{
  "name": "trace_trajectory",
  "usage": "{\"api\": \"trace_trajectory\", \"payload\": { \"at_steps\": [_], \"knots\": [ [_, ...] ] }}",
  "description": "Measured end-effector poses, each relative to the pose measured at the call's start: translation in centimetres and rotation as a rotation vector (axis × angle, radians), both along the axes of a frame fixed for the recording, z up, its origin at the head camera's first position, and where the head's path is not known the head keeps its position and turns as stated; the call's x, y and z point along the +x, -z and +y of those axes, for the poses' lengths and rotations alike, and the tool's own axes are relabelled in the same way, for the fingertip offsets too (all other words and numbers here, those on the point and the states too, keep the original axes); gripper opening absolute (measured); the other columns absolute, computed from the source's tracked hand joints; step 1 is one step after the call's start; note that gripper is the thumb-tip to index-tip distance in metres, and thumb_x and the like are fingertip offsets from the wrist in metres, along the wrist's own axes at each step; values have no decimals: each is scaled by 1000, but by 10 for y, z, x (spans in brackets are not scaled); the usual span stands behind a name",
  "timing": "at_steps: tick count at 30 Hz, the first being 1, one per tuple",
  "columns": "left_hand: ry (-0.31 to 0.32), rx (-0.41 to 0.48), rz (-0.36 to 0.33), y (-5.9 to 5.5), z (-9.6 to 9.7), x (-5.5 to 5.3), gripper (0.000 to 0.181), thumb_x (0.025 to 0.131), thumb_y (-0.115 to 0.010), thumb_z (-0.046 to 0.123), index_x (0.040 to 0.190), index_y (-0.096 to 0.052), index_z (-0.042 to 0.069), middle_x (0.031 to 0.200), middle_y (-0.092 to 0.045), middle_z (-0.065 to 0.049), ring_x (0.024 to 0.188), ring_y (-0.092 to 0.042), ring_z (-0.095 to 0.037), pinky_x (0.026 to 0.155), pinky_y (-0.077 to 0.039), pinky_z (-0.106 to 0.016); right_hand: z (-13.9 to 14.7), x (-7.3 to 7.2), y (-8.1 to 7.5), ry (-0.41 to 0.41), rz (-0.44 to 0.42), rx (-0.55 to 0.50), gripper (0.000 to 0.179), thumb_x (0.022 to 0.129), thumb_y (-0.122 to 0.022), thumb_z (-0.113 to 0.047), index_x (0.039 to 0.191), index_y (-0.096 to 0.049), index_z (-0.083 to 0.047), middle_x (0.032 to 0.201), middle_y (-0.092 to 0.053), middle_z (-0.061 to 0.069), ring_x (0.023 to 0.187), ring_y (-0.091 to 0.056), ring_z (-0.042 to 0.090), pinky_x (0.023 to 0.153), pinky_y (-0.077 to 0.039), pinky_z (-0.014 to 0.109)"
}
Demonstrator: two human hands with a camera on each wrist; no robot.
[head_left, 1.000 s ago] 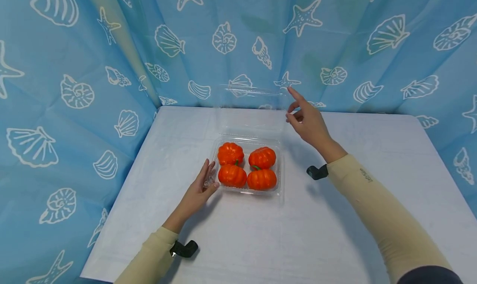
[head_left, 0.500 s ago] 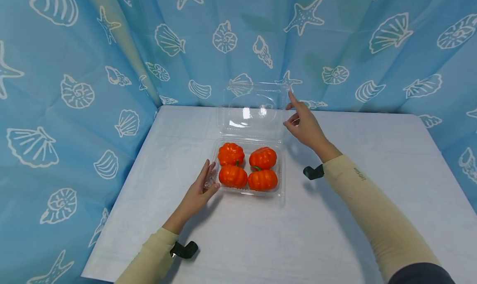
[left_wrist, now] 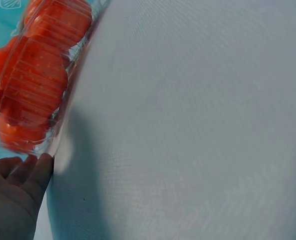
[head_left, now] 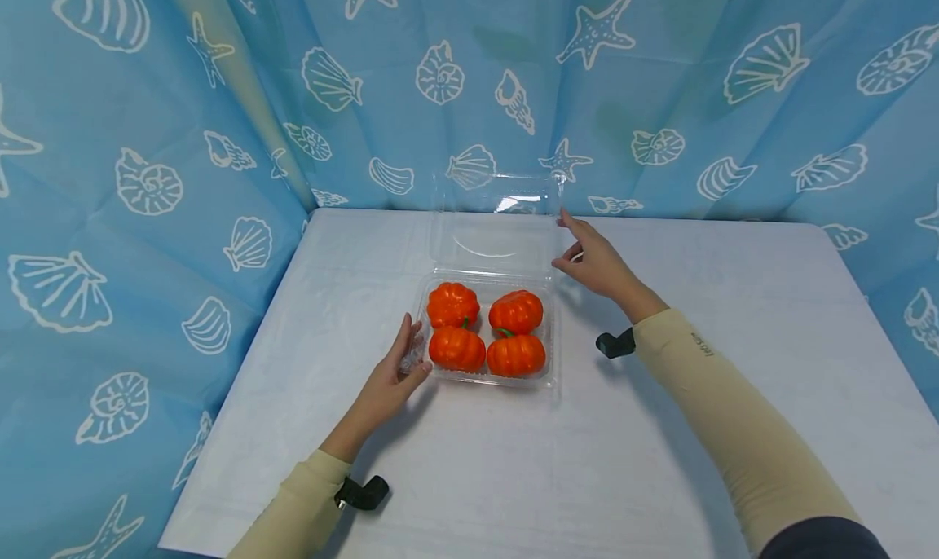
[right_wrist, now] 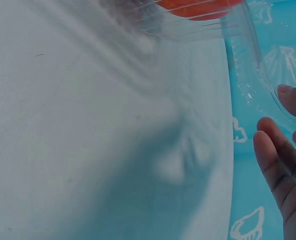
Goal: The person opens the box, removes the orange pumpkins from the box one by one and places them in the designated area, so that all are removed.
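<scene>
A clear plastic clamshell box [head_left: 490,383] stands on the table with its lid [head_left: 484,241] raised at the back. In it lie several small orange pumpkins [head_left: 516,354], some with green stems showing. My left hand [head_left: 385,384] rests against the box's left side, thumb by the front corner. The left wrist view has its fingers [left_wrist: 35,172] at the box's end. My right hand [head_left: 597,261] is at the lid's right edge, index finger extended to it and thumb lower down. In the right wrist view the thumb [right_wrist: 294,101] touches or nearly touches the clear edge.
A white-covered table [head_left: 660,461] extends around the box. Behind it and at the left hangs a blue curtain [head_left: 293,21] with white seashell and starfish prints, close to the raised lid.
My right hand has come down along the lid's right edge and slightly inward. The lid's tilt and reflections have shifted. My left hand and the pumpkins have stayed put.
</scene>
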State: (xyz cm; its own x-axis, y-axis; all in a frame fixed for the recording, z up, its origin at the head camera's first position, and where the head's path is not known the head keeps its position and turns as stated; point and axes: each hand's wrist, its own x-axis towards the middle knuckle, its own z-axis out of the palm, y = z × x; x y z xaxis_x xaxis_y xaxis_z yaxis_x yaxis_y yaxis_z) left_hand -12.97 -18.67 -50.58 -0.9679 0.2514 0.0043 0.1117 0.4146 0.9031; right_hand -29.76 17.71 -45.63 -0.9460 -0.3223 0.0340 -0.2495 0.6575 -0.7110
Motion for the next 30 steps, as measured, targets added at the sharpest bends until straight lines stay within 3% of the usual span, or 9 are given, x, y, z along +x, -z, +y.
{"api": "trace_trajectory", "payload": {
  "at_steps": [11,18,25,30],
  "knots": [
    [-17,-38,-29,-2,1,2,92,97,-70,27,166,-8,18,166,-29,-8,152,-26,-29,119,-26,-55,3,-1,13,2,-88,65,73,102,-63,-25,162,-26,-8,155,-45,16,112,-60,33,96,-55,48],
    [-12,-28,-31,-3,0,3,92,97,-70,24,165,-8,17,166,-28,-8,152,-26,-28,117,-31,-53,4,0,21,28,-162,64,63,104,-59,-31,159,-35,-11,150,-52,12,111,-62,30,94,-56,46],
    [-13,-42,-29,-2,0,2,92,98,-69,26,165,-8,18,166,-29,-7,152,-27,-28,116,-33,-54,5,3,23,14,-159,74,57,106,-56,-32,156,-40,-9,137,-61,16,104,-66,31,86,-59,45],
    [-12,-46,-29,-3,0,3,92,98,-69,27,165,-8,18,166,-29,-6,152,-28,-28,116,-33,-54,7,4,23,11,-151,89,57,106,-54,-34,155,-41,-9,139,-60,15,108,-64,31,88,-58,45]
  ]
}}
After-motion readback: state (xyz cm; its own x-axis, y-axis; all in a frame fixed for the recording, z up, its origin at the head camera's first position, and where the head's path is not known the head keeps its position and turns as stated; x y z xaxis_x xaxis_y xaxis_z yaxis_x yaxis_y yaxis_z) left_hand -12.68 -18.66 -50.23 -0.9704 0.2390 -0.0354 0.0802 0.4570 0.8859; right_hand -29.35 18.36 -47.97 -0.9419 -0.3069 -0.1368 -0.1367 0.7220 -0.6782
